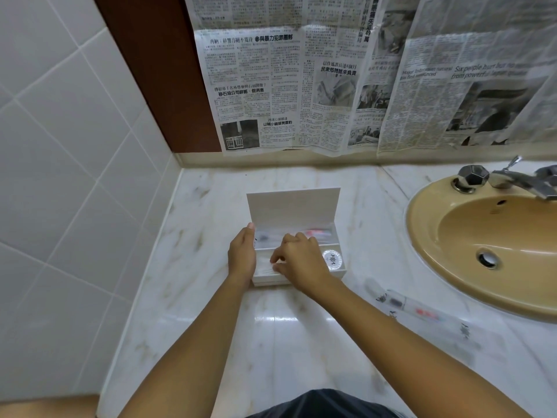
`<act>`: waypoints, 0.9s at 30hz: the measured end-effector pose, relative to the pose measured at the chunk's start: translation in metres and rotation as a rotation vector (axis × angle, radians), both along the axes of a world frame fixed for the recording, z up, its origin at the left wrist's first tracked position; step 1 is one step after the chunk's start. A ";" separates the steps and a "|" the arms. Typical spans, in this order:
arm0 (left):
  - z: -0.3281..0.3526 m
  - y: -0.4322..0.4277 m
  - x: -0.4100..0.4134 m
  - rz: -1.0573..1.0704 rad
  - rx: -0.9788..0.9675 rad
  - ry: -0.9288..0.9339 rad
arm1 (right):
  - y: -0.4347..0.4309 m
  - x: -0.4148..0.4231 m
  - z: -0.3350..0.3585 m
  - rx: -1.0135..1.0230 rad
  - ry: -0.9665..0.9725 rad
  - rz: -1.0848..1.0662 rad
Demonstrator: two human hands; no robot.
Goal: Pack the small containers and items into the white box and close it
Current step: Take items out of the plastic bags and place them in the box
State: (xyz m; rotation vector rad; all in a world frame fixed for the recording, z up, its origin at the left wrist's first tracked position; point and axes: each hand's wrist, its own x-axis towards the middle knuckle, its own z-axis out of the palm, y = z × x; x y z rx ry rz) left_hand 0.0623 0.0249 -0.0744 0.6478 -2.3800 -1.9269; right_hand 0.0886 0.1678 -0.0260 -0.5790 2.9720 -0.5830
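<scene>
Box (297,260) sits open, half packed — left hand (242,256) steadies its side, right hand (298,262) pinches a clear packet (266,265) inside. Next: the packets (422,312) by the sink (470,245).

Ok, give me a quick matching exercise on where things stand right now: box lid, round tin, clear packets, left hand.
Things:
1. box lid
2. round tin
3. clear packets
4. left hand

States:
A. lying on the counter beside the sink, outside the white box
B. standing open at the back
C. resting against the box's left end
D. sitting in the box's right end

Pairs: 1-B, 2-D, 3-A, 4-C
</scene>
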 end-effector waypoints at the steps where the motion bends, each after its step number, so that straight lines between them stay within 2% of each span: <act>1: 0.000 0.000 0.000 -0.002 -0.001 0.005 | 0.001 -0.001 0.001 -0.041 -0.024 -0.016; 5: -0.002 -0.001 -0.001 -0.019 0.004 0.005 | 0.016 0.002 0.009 -0.354 -0.098 -0.099; 11: -0.001 -0.001 -0.001 -0.018 0.031 -0.002 | 0.077 0.014 0.032 -0.595 -0.121 -0.274; 13: 0.000 -0.001 -0.001 -0.020 0.038 0.001 | 0.106 0.023 0.030 -0.557 -0.119 -0.318; 15: 0.001 0.000 -0.001 -0.013 0.046 0.006 | 0.134 0.033 0.026 -0.413 -0.138 -0.345; 21: -0.003 -0.001 -0.002 -0.007 0.045 0.013 | 0.207 0.071 0.008 -0.127 -0.398 -0.435; 27: -0.003 -0.002 -0.001 -0.020 0.040 0.012 | 0.221 0.079 -0.009 -0.071 -0.380 -0.523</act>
